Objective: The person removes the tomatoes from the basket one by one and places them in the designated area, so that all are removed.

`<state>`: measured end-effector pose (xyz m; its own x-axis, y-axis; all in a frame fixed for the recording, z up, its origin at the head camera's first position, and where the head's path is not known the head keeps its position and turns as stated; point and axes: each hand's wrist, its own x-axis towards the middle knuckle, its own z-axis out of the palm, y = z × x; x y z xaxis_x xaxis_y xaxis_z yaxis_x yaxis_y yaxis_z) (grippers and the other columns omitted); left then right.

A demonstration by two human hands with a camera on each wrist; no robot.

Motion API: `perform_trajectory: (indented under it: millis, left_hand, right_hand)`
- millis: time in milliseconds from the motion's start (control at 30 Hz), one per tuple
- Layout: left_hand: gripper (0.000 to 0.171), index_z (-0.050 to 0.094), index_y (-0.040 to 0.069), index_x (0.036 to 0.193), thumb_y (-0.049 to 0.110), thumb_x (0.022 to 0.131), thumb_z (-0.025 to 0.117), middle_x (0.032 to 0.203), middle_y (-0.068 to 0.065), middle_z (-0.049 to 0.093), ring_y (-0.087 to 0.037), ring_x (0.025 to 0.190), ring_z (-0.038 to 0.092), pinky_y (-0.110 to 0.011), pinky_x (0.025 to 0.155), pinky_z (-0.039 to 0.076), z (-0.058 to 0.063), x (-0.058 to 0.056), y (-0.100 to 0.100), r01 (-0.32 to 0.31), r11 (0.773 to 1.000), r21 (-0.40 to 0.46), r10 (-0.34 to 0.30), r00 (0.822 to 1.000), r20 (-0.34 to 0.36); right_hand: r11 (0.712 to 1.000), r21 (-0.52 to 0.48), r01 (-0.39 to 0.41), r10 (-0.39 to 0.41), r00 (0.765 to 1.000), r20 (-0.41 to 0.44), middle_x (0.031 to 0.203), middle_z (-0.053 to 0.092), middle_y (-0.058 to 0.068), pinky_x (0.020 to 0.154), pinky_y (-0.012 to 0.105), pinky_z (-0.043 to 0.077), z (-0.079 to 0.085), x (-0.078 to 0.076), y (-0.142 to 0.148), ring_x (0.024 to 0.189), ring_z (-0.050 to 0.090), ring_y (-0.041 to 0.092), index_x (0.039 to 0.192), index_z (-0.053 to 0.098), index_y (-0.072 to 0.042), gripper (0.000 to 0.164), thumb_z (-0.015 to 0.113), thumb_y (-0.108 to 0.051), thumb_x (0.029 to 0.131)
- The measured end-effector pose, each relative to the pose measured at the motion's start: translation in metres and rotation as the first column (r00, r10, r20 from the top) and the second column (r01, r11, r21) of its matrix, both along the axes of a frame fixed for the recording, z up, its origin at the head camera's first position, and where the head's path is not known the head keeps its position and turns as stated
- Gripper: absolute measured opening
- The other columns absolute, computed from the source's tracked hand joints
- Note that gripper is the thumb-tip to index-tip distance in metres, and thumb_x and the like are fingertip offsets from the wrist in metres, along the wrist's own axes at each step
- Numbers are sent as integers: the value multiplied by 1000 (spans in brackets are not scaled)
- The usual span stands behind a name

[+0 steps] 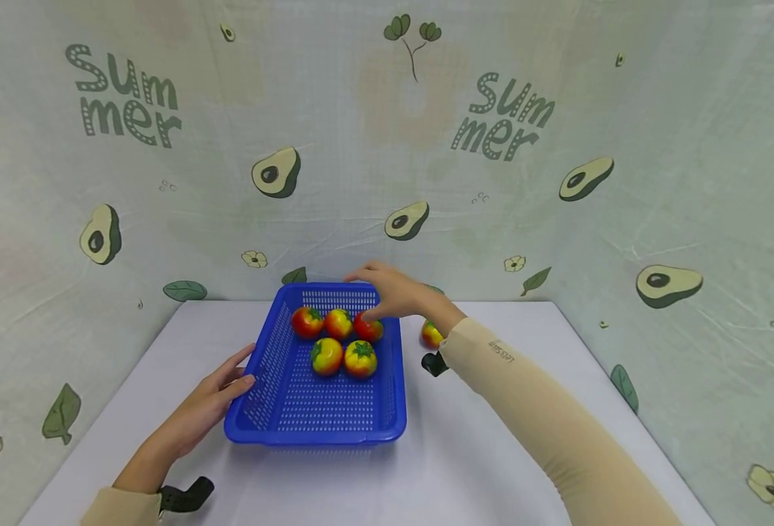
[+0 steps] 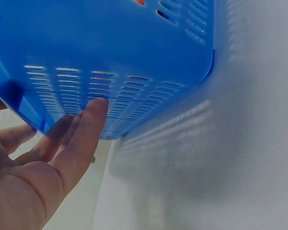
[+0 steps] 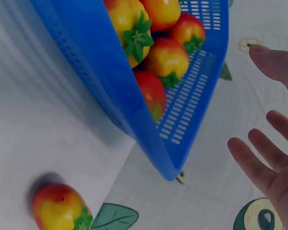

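Observation:
A blue plastic basket [image 1: 321,413] with slotted walls holds several red-and-yellow fruits [image 1: 327,356] with green leafy tops, which look like persimmons. My left hand [image 1: 212,398] is at the basket's left side, its thumb tip at the rim. In the left wrist view, the fairly straight fingers [image 2: 88,129] rest against the slotted outer wall. Over the basket's back right corner hovers my right hand [image 1: 396,291], fingers spread and loosely bent, holding nothing. It partly covers one red fruit [image 1: 369,329] in the head view; the right wrist view shows the hand apart from the fruits.
One more fruit [image 1: 431,334] lies on the white table [image 1: 492,424], right of the basket and partly behind my right wrist. A printed cloth [image 1: 334,109] with avocados and lettering hangs around the back and sides. A dark wrist camera [image 1: 187,495] is strapped to my left wrist.

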<state>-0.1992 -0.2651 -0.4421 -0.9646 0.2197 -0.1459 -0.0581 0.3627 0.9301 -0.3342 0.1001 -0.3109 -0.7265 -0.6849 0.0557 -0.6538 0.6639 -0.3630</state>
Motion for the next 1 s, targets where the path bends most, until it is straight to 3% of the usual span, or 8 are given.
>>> perform_trajectory:
  millis: [433, 833, 1000]
  left_hand:
    - [75, 11, 25, 173, 42, 112, 52, 160, -27, 35, -46, 142, 46, -63, 116, 43, 2, 1, 0, 6, 1000, 2, -6, 1000, -7]
    - [76, 9, 24, 173, 41, 112, 52, 158, -28, 36, -45, 141, 47, -63, 116, 44, 1, 2, 1, 8, 1000, -9, -9, 1000, -4]
    - [76, 10, 25, 173, 42, 112, 52, 159, -28, 36, -47, 143, 46, -63, 116, 42, 1, 2, 1, 5, 1000, -6, -5, 1000, 0]
  right_hand:
    - [999, -33, -40, 43, 992, 119, 165, 40, 13, 123, 55, 38, -23, 2, -39, 152, 37, 33, 160, 49, -19, 73, 82, -22, 95]
    - [999, -43, 10, -1, 978, 206, 164, 40, 11, 120, 55, 42, -39, 6, -57, 149, 43, 31, 160, 50, -22, 73, 83, -23, 94]
    - [1000, -23, 12, -7, 977, 212, 167, 37, 11, 122, 54, 40, -49, 5, -64, 153, 38, 31, 160, 50, -23, 73, 83, -23, 94]
